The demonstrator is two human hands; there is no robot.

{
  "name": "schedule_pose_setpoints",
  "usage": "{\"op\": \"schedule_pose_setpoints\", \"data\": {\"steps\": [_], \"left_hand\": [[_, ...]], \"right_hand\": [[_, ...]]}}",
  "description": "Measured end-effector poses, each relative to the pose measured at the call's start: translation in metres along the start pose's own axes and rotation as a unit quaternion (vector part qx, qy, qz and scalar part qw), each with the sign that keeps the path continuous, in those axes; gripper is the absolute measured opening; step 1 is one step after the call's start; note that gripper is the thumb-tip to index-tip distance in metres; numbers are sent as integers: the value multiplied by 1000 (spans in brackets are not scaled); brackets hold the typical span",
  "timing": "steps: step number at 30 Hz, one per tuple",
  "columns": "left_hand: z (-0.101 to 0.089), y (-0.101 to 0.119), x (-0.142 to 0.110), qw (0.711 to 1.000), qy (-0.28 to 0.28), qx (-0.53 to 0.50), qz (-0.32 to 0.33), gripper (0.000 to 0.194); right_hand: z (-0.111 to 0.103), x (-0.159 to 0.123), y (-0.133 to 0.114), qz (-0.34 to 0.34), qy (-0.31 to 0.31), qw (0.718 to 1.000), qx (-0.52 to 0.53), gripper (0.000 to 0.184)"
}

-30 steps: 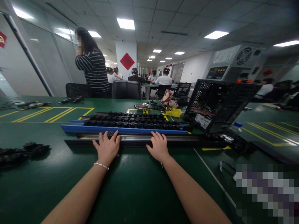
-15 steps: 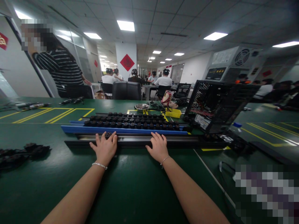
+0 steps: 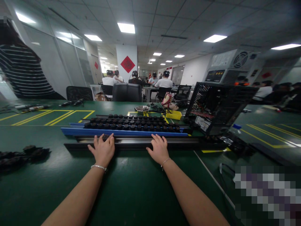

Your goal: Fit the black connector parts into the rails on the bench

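A long black rail (image 3: 178, 145) with a shiny metal channel lies crosswise on the green table. My left hand (image 3: 103, 152) is over its left part, fingers bent around a small black part (image 3: 105, 137) in the channel. My right hand (image 3: 159, 149) grips the rail near its middle, fingertips over the channel and thumb on the near side. Just behind runs a blue rail (image 3: 124, 131), and beyond it several rows of small black round parts (image 3: 127, 126) stand on further rails. My palms hide part of the black rail.
An open black computer case (image 3: 211, 106) stands to the right, with cables beside it. A yellow tray (image 3: 173, 115) and a metal dish (image 3: 142, 108) sit behind the rails. More black parts (image 3: 25, 153) lie at left. A person in a striped shirt (image 3: 23, 72) stands far left; others sit behind.
My left hand has shifted slightly left along the rail, and the small black part has moved with it. My right hand stays in place. The person in stripes has moved left.
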State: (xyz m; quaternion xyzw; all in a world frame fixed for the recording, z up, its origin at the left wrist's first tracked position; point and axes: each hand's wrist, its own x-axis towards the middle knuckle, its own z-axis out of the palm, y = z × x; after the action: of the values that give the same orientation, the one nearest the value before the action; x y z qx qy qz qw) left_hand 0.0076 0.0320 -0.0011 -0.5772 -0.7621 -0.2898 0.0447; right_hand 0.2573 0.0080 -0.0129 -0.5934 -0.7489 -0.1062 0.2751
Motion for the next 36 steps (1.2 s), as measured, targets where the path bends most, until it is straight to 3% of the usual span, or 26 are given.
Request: {"op": "schedule_pose_setpoints", "data": {"steps": [36], "left_hand": [[1,-15,13,997,42,-32,-50,46]], "right_hand": [[-1,-1,-1,0,-1,1000,-3,19]]}}
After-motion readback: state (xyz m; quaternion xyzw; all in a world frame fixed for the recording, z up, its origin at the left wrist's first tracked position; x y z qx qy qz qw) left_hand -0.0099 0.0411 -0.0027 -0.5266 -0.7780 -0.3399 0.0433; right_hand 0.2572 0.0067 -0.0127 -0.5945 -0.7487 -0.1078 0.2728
